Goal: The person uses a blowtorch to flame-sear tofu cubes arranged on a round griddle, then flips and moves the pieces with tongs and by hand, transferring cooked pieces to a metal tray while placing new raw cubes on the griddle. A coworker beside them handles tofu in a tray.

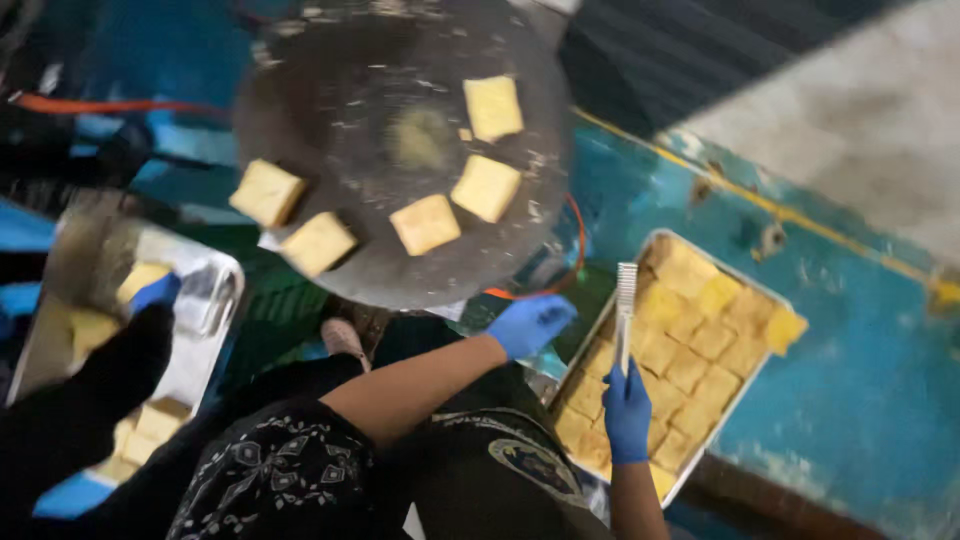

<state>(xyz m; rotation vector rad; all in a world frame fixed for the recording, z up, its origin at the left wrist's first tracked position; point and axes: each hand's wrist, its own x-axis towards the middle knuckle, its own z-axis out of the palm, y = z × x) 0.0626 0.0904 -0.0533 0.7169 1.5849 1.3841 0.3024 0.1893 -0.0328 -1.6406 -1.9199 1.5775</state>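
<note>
At the centre of the frame the left hand, in a blue glove, reaches toward the lower rim of the round dark griddle; its fingers look loosely curled and seem to hold nothing. The right hand, also gloved, is closed round the handle of a pale brush, bristles up, over the metal tray of yellow squares at lower right. Five toasted squares lie on the griddle. To brush well, I'd judge light, even strokes are best. At far left another person's gloved hand rests in a second tray.
</note>
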